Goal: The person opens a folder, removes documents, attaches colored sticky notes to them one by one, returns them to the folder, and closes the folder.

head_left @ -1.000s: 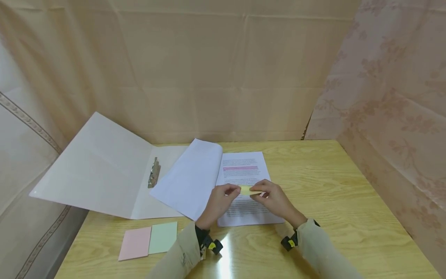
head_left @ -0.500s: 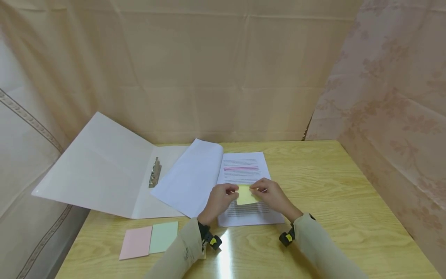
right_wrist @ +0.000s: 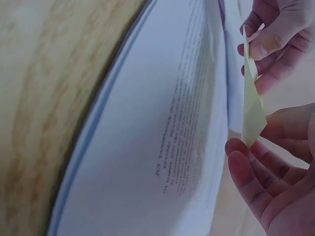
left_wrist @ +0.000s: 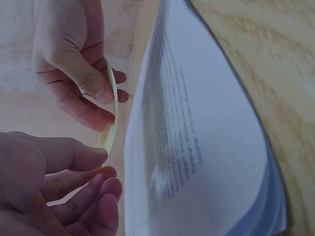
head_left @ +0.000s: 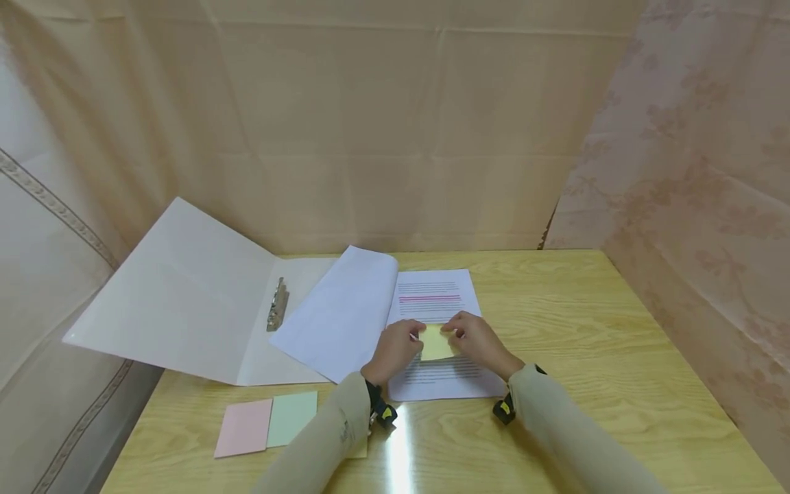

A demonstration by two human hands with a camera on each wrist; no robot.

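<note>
A yellow sticky note (head_left: 436, 345) is stretched between my two hands above a stack of printed sheets (head_left: 446, 388). My left hand (head_left: 393, 348) pinches its left edge, and my right hand (head_left: 484, 343) pinches the right side between thumb and fingers. From the left wrist, the note (left_wrist: 113, 120) looks thin and slightly bowed, apart from the page. In the right wrist view the note (right_wrist: 253, 115) tapers toward the other hand's thumb. Pink highlighting (head_left: 430, 298) crosses several lines of the top sheet. The fingers cover the note's upper corners.
Left of the stack lies a turned-over page (head_left: 345, 309), partly on an open white folder (head_left: 185, 302) with a metal clip (head_left: 277, 307). Pink (head_left: 243, 427) and green (head_left: 292, 416) note pads sit at the front left. A yellow pad (head_left: 358, 451) is partly under my left forearm.
The note was tipped almost edge-on a second ago; it has swung down so its face shows. Both hands have shifted slightly forward over the page, still pinching it.
</note>
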